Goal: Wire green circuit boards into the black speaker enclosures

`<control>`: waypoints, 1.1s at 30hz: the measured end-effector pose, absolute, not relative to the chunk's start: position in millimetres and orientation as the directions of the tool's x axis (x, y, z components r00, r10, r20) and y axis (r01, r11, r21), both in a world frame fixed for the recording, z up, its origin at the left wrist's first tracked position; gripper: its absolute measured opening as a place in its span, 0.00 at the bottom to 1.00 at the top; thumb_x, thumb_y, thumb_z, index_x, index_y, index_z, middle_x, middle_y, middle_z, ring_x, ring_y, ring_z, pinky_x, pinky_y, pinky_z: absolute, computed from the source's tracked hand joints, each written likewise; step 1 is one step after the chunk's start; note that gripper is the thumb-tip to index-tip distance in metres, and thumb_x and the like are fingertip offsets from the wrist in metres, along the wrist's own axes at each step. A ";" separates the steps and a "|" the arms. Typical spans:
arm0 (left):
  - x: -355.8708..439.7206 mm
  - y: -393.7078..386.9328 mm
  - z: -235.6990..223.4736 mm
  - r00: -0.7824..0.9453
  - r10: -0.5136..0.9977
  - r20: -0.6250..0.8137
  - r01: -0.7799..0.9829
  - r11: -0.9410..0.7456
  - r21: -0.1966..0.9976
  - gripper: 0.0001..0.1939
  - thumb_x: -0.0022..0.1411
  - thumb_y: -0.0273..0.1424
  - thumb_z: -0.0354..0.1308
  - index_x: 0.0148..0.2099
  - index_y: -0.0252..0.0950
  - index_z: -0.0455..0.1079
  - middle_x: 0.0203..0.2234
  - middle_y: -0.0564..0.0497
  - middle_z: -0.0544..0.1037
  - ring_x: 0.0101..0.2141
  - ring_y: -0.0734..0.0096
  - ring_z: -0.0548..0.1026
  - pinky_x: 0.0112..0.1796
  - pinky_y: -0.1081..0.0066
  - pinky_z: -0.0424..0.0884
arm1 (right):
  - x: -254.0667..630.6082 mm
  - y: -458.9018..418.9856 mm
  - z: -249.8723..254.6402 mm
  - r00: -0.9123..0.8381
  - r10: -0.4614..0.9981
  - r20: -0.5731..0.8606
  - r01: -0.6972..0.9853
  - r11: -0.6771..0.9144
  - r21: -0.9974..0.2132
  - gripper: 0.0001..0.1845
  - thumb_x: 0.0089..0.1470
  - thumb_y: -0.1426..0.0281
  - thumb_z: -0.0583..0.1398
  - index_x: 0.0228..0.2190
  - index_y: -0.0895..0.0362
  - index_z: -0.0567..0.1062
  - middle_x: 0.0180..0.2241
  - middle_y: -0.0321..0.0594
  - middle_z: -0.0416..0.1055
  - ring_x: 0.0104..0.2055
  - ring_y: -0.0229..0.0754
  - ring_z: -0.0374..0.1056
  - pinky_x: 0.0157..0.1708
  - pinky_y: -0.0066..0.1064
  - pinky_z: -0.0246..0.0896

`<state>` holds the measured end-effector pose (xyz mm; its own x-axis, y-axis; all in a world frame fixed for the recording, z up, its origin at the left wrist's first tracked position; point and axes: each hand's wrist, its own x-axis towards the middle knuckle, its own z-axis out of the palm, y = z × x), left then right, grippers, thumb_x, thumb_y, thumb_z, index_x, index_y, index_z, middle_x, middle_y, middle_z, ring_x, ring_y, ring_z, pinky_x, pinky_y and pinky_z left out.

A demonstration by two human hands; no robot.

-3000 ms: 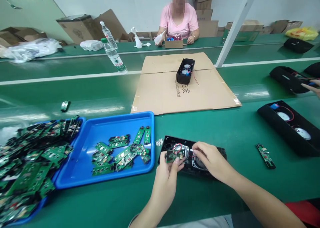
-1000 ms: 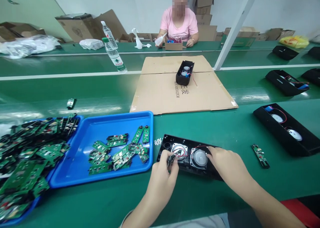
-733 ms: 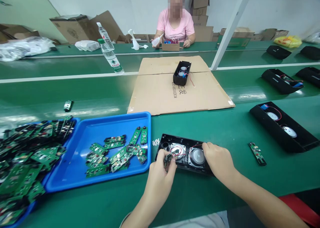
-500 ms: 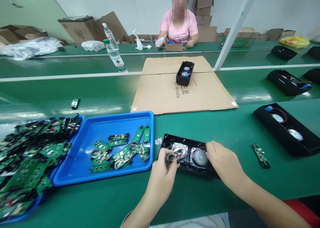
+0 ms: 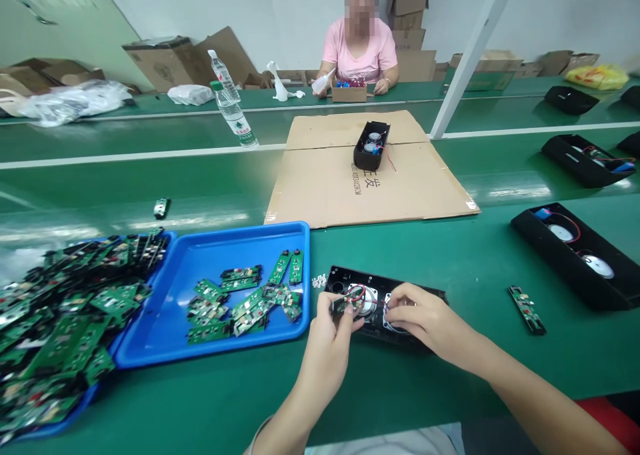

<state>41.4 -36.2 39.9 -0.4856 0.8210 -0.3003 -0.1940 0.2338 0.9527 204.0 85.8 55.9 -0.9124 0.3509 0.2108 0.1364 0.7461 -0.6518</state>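
My left hand [image 5: 330,328] pinches a small green circuit board [image 5: 354,300] above the left end of a black speaker housing [image 5: 345,278]. Red wire loops over that board. Two round speakers sit in the housing; the left speaker [image 5: 371,303] shows partly behind my left fingers, and my right hand [image 5: 425,315] covers most of the right one. The fingers of my right hand are drawn together on thin wires [image 5: 387,302] by the right speaker. Their tips partly hide the wires.
A blue tray [image 5: 200,355] of circuit boards is at left, beside a heaped pile of boards [image 5: 75,328]. Right lie a loose board [image 5: 527,310] and a black housing [image 5: 575,262]. Ahead is a cardboard sheet [image 5: 320,182] with another housing [image 5: 371,146]. A person [image 5: 359,55] sits opposite.
My right hand has moved left from the housing's right end to over the right speaker. The board in my left hand has turned, and red wire now loops above it.
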 end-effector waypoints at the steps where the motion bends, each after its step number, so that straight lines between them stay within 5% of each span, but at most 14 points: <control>1: 42.4 -35.4 39.3 -0.491 0.818 -0.299 -0.205 0.225 0.953 0.10 0.63 0.38 0.51 0.39 0.39 0.57 0.36 0.52 0.74 0.39 0.67 0.77 0.43 0.61 0.76 | 200.3 86.3 53.8 -0.912 0.332 0.241 0.102 0.752 -0.652 0.15 0.63 0.71 0.49 0.33 0.56 0.76 0.39 0.44 0.70 0.40 0.39 0.67 0.38 0.28 0.65; 7: 47.6 -30.7 35.5 -0.514 0.810 -0.283 -0.199 0.209 0.957 0.11 0.62 0.40 0.53 0.40 0.38 0.58 0.36 0.51 0.75 0.41 0.64 0.77 0.43 0.61 0.76 | 180.5 84.1 42.1 -0.857 0.492 0.157 0.208 0.607 -0.767 0.03 0.55 0.73 0.60 0.29 0.58 0.74 0.25 0.35 0.72 0.26 0.35 0.67 0.28 0.24 0.62; 13: 48.5 -27.3 36.9 -0.493 0.821 -0.289 -0.163 0.239 0.957 0.08 0.63 0.37 0.51 0.40 0.39 0.56 0.36 0.50 0.75 0.39 0.65 0.78 0.42 0.61 0.76 | 175.0 84.8 43.7 -0.872 0.432 0.230 0.150 0.684 -0.714 0.08 0.56 0.78 0.57 0.32 0.56 0.75 0.31 0.37 0.74 0.33 0.37 0.69 0.34 0.26 0.63; 23: 48.4 -26.7 35.9 -0.486 0.842 -0.237 0.035 0.289 0.957 0.05 0.63 0.34 0.49 0.40 0.39 0.58 0.30 0.49 0.73 0.31 0.63 0.76 0.35 0.60 0.74 | 172.1 71.2 30.6 -0.827 0.273 0.492 0.216 0.961 -0.171 0.14 0.60 0.77 0.50 0.25 0.59 0.70 0.24 0.40 0.66 0.27 0.38 0.61 0.24 0.28 0.54; 33: 50.6 -27.1 41.5 -0.499 0.852 -0.160 0.102 0.241 0.965 0.04 0.62 0.33 0.50 0.38 0.39 0.61 0.28 0.49 0.73 0.28 0.64 0.73 0.33 0.64 0.71 | 171.0 66.4 35.0 -0.830 0.223 0.512 0.223 0.973 -0.062 0.15 0.59 0.79 0.51 0.22 0.59 0.68 0.22 0.39 0.63 0.25 0.37 0.57 0.23 0.28 0.49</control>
